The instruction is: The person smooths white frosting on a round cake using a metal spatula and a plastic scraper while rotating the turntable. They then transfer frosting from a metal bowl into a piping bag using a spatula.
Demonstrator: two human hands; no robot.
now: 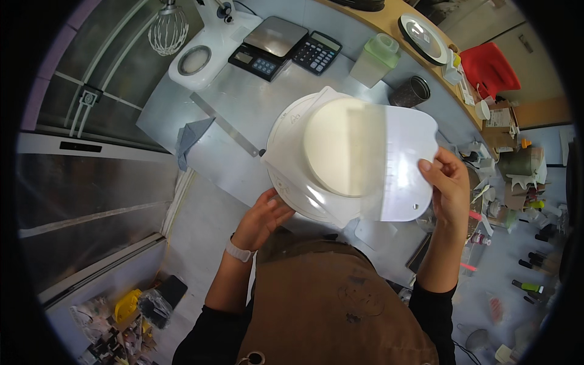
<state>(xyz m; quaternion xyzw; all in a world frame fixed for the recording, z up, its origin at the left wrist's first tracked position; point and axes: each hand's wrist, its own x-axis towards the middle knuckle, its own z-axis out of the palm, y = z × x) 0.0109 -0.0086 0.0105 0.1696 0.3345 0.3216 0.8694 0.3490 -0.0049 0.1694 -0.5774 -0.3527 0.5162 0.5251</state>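
Note:
In front of me stands a round white cake [329, 141] with a smooth top, on a pale square sheet or board [292, 159]. Beneath it is a white round turntable [285, 121] with faint printed drawings on its rim. My right hand [447, 182] grips the edge of a wide cake scraper [408, 162], white at the handle end. Its shiny blade covers the cake's right part, and I cannot tell whether it touches the cream. My left hand [264, 216], fingers apart, is at the turntable's near left rim, holding nothing.
A long metal spatula [226, 125] and a blue-grey cloth [194, 139] lie on the metal table [164, 107] to the left. Behind are a stand mixer [194, 64], a digital scale [269, 45], a calculator [317, 52], a green-lidded container [375, 61] and a dark cup [409, 92].

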